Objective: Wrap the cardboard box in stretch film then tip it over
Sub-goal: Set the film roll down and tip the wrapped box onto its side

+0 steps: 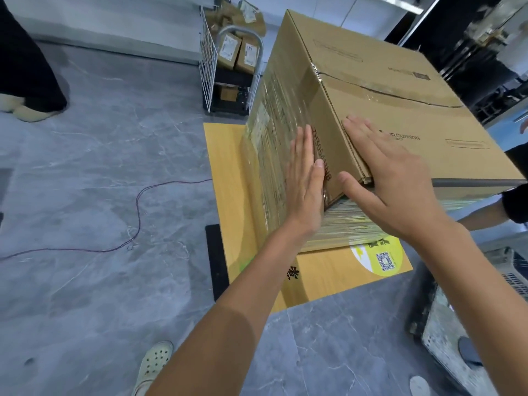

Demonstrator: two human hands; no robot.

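The cardboard box (385, 90) stands right of the middle of the scene on a flat yellow carton (328, 278) that lies on the grey marbled floor (114, 167). Its taped top face is turned up toward the camera, and whether it sits level or leans cannot be told from this angle. Stretch film (271, 144) covers its left side and its near side in glossy, wrinkled bands, while the top face is bare. The left hand (305, 181) lies flat against the filmed left side just beside the near corner, fingers straight and together, grasping nothing. The right hand (391, 178) lies flat on the top face at the same corner, fingers straight and spread, with the thumb reaching over the near edge; it too holds nothing. A black mat (217, 261) shows at the carton's near left edge. At the right edge another person's forearm (483, 215) reaches in under the box's near right side. Beyond the box stands a wire-mesh cart (228, 90) carrying small parcels (237, 52). A thin cable (137, 207) snakes over the floor on the left, and a pale perforated shoe (154, 364) shows at the near edge.
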